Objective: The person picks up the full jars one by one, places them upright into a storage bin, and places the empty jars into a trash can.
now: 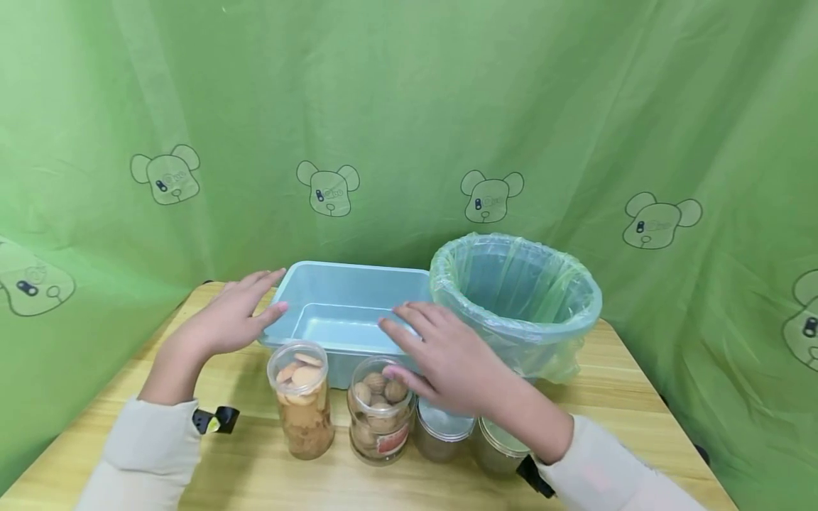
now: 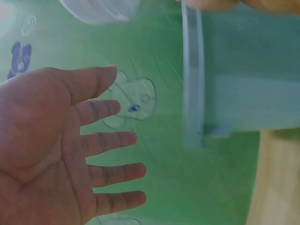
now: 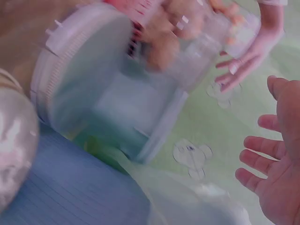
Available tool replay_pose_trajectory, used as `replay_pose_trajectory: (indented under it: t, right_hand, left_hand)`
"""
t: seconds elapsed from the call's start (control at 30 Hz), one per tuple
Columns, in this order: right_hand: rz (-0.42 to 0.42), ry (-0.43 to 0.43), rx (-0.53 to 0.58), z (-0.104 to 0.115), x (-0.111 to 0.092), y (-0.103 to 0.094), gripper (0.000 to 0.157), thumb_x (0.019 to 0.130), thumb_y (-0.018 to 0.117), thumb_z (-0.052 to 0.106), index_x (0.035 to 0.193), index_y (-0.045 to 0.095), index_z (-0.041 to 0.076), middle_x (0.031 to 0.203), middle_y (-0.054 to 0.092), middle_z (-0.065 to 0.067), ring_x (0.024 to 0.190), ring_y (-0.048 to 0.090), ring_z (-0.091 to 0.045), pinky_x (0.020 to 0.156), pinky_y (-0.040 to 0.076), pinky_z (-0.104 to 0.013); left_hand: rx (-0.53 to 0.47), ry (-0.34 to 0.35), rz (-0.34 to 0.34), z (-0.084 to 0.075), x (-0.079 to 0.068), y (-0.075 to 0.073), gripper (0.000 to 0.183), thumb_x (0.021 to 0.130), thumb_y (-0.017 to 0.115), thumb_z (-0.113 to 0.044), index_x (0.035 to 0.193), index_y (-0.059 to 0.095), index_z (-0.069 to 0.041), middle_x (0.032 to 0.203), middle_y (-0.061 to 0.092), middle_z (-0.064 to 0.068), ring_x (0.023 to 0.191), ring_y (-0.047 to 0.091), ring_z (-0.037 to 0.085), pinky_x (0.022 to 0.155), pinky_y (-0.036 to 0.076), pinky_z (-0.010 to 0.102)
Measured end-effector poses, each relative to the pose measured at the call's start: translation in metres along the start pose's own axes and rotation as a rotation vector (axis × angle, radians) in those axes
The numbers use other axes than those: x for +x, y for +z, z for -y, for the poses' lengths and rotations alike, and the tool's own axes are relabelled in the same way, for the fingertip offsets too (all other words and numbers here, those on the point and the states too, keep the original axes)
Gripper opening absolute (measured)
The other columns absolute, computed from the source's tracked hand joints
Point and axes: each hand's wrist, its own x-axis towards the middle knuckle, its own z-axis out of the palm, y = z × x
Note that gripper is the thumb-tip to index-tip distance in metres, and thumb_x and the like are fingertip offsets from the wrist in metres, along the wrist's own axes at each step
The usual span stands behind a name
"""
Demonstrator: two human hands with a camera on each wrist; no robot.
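Left grip [image 1: 238, 312] and right grip [image 1: 444, 355] are spread, holding nothing — a low sweep of the right towards nine o'clock could knock the walnut jar [image 1: 378, 424], at the blue tub's [image 1: 358, 280] five o'clock, against the biscuit jar [image 1: 302, 408].

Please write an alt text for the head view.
A person's left hand and right hand, both empty, hover above a wooden table. On it stand a biscuit jar, a walnut jar, two more jars, a blue tub and a lined bin, before a green curtain.
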Motion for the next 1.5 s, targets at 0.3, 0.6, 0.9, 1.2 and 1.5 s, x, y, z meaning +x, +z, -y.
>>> replay_pose_trajectory:
  t: [0.3,0.6,0.9,1.2,1.5]
  right_hand:
    - [0.113,-0.094,-0.019,0.017,-0.003,0.023,0.061,0.106,0.047,0.051,0.152,0.045,0.011,0.145,0.054,-0.013,0.134,0.049,-0.031,0.112,0.043,-0.047]
    - [0.156,-0.120,0.010,0.023,-0.011,0.039,0.054,0.105,0.050,0.049,0.149,0.047,0.017,0.141,0.054,-0.008,0.130,0.050,-0.029,0.106,0.046,-0.047]
    - [0.131,-0.142,0.012,0.026,-0.015,0.049,0.054,0.104,0.054,0.050,0.148,0.046,0.020,0.141,0.053,-0.011,0.130,0.049,-0.032,0.107,0.045,-0.047]
    - [0.150,-0.163,-0.027,0.028,-0.015,0.048,0.057,0.105,0.050,0.052,0.152,0.043,0.021,0.145,0.051,-0.015,0.132,0.049,-0.032,0.109,0.044,-0.046]
    - [0.233,-0.157,-0.015,0.028,-0.012,0.042,0.058,0.106,0.045,0.052,0.157,0.040,0.025,0.153,0.045,-0.015,0.132,0.048,-0.030,0.105,0.046,-0.046]
  left_hand:
    - [-0.089,-0.045,0.010,0.029,-0.005,0.013,0.067,0.109,0.049,-0.035,0.159,0.027,0.004,0.159,0.028,0.035,0.146,0.020,0.056,0.117,0.014,0.073]
    - [-0.364,-0.096,0.029,0.035,-0.003,0.024,0.069,0.109,0.051,-0.035,0.162,0.022,-0.002,0.157,0.034,0.031,0.111,0.063,0.040,0.091,0.054,0.054]
    - [-0.684,-0.190,-0.009,0.045,-0.004,0.033,0.060,0.110,0.048,-0.025,0.158,0.028,0.005,0.151,0.040,0.031,0.110,0.062,0.035,0.086,0.058,0.034]
    - [-0.885,-0.224,0.007,0.060,-0.007,0.039,0.053,0.105,0.048,-0.010,0.152,0.035,0.011,0.148,0.045,0.031,0.110,0.065,0.020,0.089,0.057,0.029]
    - [-0.943,-0.238,0.011,0.065,-0.006,0.043,0.056,0.104,0.055,-0.009,0.152,0.035,0.011,0.152,0.041,0.030,0.105,0.067,0.016,0.089,0.058,0.027]
